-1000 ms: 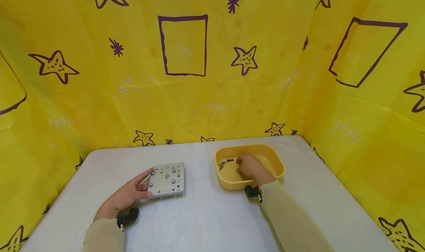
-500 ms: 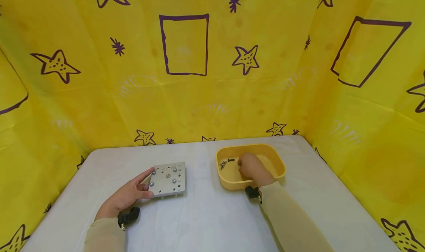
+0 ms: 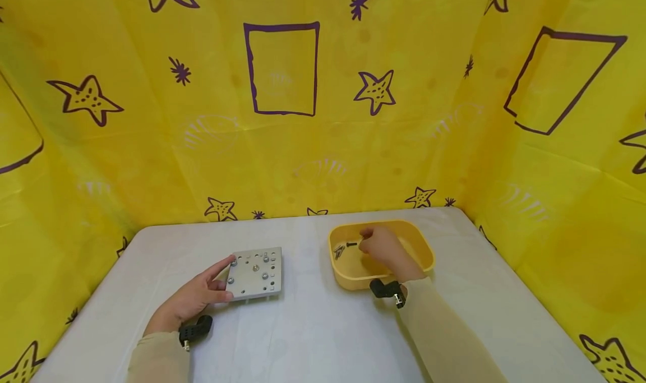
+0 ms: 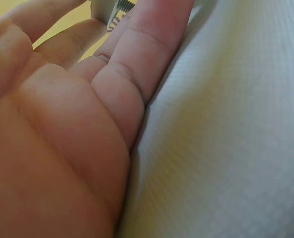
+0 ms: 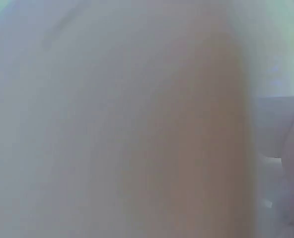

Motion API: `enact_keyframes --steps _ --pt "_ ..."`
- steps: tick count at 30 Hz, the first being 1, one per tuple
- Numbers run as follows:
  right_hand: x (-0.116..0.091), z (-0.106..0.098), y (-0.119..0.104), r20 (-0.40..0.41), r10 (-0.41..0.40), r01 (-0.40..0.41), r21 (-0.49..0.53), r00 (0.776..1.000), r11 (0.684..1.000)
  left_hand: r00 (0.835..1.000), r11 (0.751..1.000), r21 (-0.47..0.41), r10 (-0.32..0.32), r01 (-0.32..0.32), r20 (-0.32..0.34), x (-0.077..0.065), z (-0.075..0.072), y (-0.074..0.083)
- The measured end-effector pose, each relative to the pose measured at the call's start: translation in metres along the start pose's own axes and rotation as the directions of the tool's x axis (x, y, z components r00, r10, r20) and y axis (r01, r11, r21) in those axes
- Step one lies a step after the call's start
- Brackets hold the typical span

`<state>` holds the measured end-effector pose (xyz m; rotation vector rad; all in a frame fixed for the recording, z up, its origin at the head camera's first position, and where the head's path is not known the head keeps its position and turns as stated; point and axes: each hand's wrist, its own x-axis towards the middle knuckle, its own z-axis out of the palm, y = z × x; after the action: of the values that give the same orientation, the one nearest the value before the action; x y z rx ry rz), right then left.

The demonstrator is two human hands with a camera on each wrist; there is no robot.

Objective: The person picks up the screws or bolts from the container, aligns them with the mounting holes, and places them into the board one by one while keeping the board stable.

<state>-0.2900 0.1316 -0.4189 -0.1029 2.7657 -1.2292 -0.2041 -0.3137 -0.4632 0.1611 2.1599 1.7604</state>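
Observation:
My left hand [image 3: 194, 296] grips the left edge of a square metal plate [image 3: 244, 285], thumb at the near corner and a finger at the far one. Several bolt heads and small holes mark its top, and short legs show under the near edge. In the left wrist view, a corner of the plate [image 4: 102, 11] and a threaded screw end [image 4: 124, 6] appear beyond the fingers. My right hand [image 3: 383, 249] is over the yellow bin [image 3: 353, 282], thumb and fingertips close together; I cannot tell whether they pinch something. The right wrist view is mostly blurred.
Inside the bin, a dark screw [image 3: 351, 244] and several small metal pieces [image 3: 338, 252] lie left of my right hand. A white cloth covers the table [image 3: 303, 327]. Yellow patterned curtains [image 3: 282, 164] stand along the back and both sides.
My right hand has risen slightly inside the bin, its fingertips coming into sight near the dark screw. The left hand and the plate stay in place.

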Motion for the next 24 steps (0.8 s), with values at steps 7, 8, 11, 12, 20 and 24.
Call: enact_keyframes --steps 7,8,11,12,20,24 --pt "0.001 -0.003 -0.011 -0.005 0.152 -0.131 0.479 0.988 0.868 1.000 1.000 0.005 0.004 -0.004 0.007 0.000 0.001 0.002" --pt "0.003 -0.002 -0.011 -0.009 0.160 -0.131 0.531 0.987 0.837 1.000 1.000 0.006 0.001 -0.001 0.002 0.000 0.002 0.002" --pt "0.005 0.003 -0.015 -0.020 0.156 -0.107 0.645 0.988 0.757 1.000 1.000 0.006 -0.007 0.007 -0.007 0.000 0.002 0.003" --pt "0.005 0.004 -0.017 -0.022 0.150 -0.096 0.676 0.988 0.730 1.000 1.000 0.004 -0.010 0.010 -0.009 0.000 0.002 0.003" --pt "-0.005 0.027 -0.063 0.057 -0.011 -0.035 0.735 0.998 0.677 1.000 1.000 0.008 -0.001 0.001 -0.001 0.001 -0.001 0.000" --pt "-0.011 0.048 -0.091 0.109 -0.094 -0.016 0.734 0.990 0.679 1.000 1.000 0.024 -0.016 0.017 -0.016 0.003 -0.002 -0.002"
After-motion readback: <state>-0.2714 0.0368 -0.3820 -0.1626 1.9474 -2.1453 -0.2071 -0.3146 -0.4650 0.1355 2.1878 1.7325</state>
